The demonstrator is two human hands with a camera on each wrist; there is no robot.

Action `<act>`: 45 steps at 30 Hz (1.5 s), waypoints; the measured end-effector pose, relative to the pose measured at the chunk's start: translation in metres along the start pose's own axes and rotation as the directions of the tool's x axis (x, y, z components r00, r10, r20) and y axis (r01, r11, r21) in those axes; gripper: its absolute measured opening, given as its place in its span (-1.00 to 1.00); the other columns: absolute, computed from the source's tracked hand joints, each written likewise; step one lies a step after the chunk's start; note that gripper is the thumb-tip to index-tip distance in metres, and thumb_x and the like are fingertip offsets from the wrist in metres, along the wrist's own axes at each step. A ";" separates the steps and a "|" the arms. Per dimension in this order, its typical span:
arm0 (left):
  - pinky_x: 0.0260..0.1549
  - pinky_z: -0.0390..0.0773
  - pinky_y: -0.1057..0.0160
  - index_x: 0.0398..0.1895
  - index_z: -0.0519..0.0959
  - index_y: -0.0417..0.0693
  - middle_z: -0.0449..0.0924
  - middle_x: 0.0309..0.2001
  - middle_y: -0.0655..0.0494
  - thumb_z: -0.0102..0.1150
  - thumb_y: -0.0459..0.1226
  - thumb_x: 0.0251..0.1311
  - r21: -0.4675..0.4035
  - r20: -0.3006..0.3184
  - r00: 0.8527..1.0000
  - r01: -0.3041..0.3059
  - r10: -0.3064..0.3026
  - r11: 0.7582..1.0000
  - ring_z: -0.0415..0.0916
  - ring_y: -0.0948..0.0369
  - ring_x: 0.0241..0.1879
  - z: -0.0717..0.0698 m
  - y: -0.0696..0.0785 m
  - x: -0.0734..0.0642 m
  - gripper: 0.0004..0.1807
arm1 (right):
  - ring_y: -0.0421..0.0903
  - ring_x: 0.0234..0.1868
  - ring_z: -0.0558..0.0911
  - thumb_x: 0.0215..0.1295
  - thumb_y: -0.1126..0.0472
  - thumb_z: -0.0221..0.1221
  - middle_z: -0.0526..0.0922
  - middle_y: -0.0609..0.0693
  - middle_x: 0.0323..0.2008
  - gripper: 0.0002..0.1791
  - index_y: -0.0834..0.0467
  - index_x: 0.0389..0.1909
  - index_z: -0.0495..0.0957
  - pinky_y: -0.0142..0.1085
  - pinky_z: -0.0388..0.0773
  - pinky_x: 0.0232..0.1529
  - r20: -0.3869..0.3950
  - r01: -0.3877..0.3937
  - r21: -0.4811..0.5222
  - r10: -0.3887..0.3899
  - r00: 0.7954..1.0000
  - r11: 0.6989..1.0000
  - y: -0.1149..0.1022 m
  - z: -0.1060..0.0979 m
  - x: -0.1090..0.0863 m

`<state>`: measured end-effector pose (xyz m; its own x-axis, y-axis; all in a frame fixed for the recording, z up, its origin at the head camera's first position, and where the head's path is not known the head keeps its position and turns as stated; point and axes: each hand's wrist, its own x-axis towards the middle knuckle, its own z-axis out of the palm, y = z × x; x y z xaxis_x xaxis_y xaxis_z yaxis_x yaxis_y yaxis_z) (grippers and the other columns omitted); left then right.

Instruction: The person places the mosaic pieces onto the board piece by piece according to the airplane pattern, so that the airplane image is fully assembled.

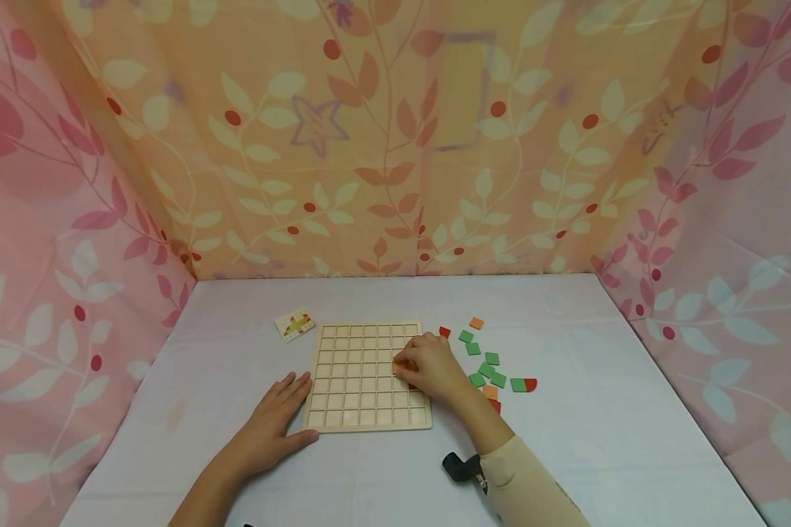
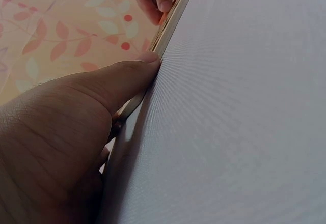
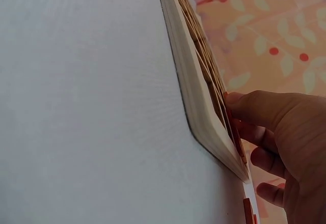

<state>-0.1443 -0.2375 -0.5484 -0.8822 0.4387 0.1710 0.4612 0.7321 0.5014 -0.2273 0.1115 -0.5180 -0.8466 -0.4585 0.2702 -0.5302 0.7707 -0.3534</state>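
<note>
A pale wooden grid board (image 1: 369, 430) lies on the white table. My left hand (image 1: 272, 419) rests beside it with fairly straight fingers, fingertips touching its left edge and the thumb at the near left corner; the left wrist view shows that thumb against the rim. Over the right-hand columns, my right hand (image 1: 431, 368) pinches a small orange tile (image 1: 398, 367) between thumb and fingers. A bit of red shows beneath this hand on the board, mostly hidden. In the right wrist view, the thumb (image 3: 260, 107) presses near an orange-red piece (image 3: 235, 132) at the grid.
Several green tiles (image 1: 486, 369) lie scattered right of the board, with orange tiles (image 1: 477, 323) and red pieces (image 1: 531, 385) among them. A small printed pattern card (image 1: 295, 325) lies beyond the board's far left corner. Patterned curtains (image 1: 382, 146) enclose the table's back and sides.
</note>
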 end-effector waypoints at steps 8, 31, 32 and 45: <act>0.61 -0.34 0.16 0.61 0.16 -0.08 0.07 0.63 0.09 0.32 0.25 0.19 0.001 0.039 0.999 0.037 -0.037 0.999 -0.12 -0.09 0.63 0.000 -0.001 0.000 0.06 | -0.16 -0.13 0.48 0.29 0.00 0.40 0.62 -0.22 -0.24 -0.81 -0.08 -0.13 0.81 -0.17 0.29 -0.04 0.041 -0.011 0.008 0.010 0.999 1.000 -0.001 -0.002 0.001; 0.58 -0.43 0.33 0.61 0.18 -0.09 0.07 0.63 0.09 0.34 0.23 0.18 -0.004 0.036 0.999 0.030 -0.030 1.000 -0.11 -0.08 0.63 0.000 -0.001 0.000 0.06 | -0.19 -0.11 0.46 0.29 -0.04 0.40 0.62 -0.26 -0.20 -0.79 -0.12 -0.09 0.80 -0.20 0.25 -0.02 0.069 -0.019 0.002 0.019 0.997 1.000 0.002 0.000 0.002; 0.58 -0.42 0.32 0.61 0.18 -0.09 0.08 0.63 0.09 0.34 0.23 0.18 -0.002 0.034 0.999 0.029 -0.029 1.000 -0.10 -0.08 0.63 0.000 -0.001 0.000 0.06 | -0.19 -0.11 0.46 0.29 -0.04 0.40 0.62 -0.25 -0.20 -0.79 -0.12 -0.09 0.80 -0.20 0.25 -0.03 0.069 -0.019 0.003 0.019 0.997 1.000 0.001 0.000 0.002; 0.60 -0.17 -0.05 0.60 0.18 -0.10 0.08 0.63 0.08 0.33 0.24 0.19 -0.010 0.031 0.999 0.032 -0.032 0.999 -0.10 -0.09 0.62 -0.001 0.001 0.001 0.05 | -0.16 -0.11 0.47 0.27 -0.04 0.41 0.65 -0.24 -0.19 -0.76 -0.10 -0.09 0.81 -0.20 0.27 -0.09 0.061 0.018 -0.017 -0.017 0.998 1.000 0.002 -0.002 0.002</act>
<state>-0.1447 -0.2370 -0.5466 -0.8931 0.4311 0.1285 0.4315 0.7403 0.5155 -0.2300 0.1132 -0.5165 -0.8386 -0.4977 0.2215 -0.5448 0.7697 -0.3329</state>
